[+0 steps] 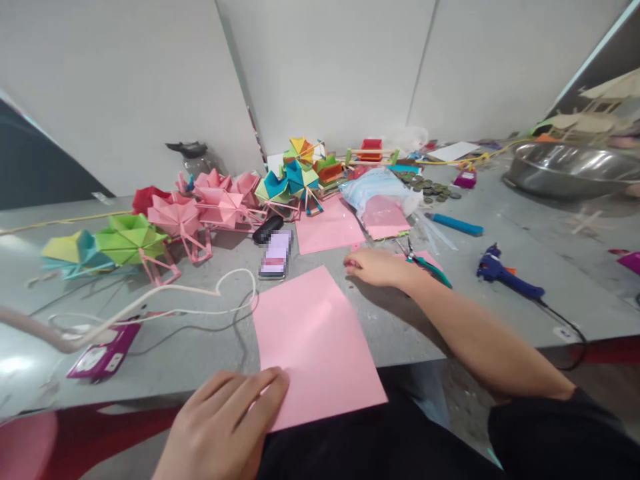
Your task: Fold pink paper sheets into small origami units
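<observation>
A square pink paper sheet (315,353) reaches from the table out over its front edge. My left hand (230,420) grips the sheet's lower left edge, thumb hidden beneath. My right hand (375,268) rests on the table beyond the sheet, its fingers curled together at a small pinkish bit I cannot make out. Beside that wrist lie green-handled pliers (433,270) over a pink scrap. Another pink sheet (327,227) lies flat farther back, near a plastic bag (380,190) with pink paper in it.
Folded paper umbrellas (220,203) line the back left. A phone (276,255), a white cable (175,291) and a purple power strip (105,350) lie left. To the right are a blue cutter knife (457,225), a glue gun (510,275), coins (435,189) and a metal bowl (575,170).
</observation>
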`<state>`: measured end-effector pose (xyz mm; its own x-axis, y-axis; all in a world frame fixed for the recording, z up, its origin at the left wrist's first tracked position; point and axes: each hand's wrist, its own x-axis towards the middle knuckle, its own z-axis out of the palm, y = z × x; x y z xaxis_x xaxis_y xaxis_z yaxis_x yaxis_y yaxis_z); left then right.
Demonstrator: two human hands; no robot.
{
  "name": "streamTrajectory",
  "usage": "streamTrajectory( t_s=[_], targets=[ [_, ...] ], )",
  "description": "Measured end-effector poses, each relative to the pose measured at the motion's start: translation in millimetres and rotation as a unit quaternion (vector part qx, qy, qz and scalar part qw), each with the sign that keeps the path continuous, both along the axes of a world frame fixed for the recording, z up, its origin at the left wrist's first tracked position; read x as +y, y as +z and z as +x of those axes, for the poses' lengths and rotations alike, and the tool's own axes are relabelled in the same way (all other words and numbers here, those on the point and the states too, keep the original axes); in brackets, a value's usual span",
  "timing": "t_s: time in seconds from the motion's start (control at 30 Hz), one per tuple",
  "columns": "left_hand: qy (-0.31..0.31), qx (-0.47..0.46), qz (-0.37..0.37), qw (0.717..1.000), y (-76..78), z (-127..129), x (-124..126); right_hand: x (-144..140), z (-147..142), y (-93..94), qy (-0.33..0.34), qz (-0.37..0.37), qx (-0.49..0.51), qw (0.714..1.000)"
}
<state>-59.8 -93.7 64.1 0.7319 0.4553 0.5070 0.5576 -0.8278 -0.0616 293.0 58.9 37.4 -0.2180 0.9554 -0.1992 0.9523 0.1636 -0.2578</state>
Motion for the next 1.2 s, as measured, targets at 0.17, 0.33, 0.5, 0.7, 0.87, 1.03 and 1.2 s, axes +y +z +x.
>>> streamTrajectory(
  t_s=[0.17,0.33,0.5,0.7,0.87,1.03,1.2],
  targets=[
    [-0.012,-0.009,-0.017,1.0,-4.3,23.2,-2.4,-3.5,6.9,9.4,-0.039,-0.008,-0.022,0.999],
    [0.064,-0.141,0.046,0.987,-2.6,18.9,-1.4,-13.2,16.6,18.7,0.022,-0.186,0.194,0.963],
    [0.138,-0.248,0.169,0.944,2.0,15.1,-7.5,-20.1,22.4,25.3,0.073,-0.259,0.337,0.902],
    [-0.079,-0.108,0.064,0.989,-9.1,30.4,-14.9,-23.5,19.4,29.3,0.079,-0.179,0.429,0.882],
    [-0.143,-0.121,0.064,0.98,-17.4,59.5,-0.2,-19.8,30.7,23.3,0.054,-0.229,0.457,0.858],
    [-0.182,-0.114,0.027,0.976,-21.7,87.2,2.8,-23.1,43.0,34.1,0.108,-0.255,0.403,0.873],
    [-0.228,-0.154,-0.147,0.95,-42.3,107.5,10.6,-23.7,37.8,39.9,0.137,-0.215,0.21,0.944]
  ],
)
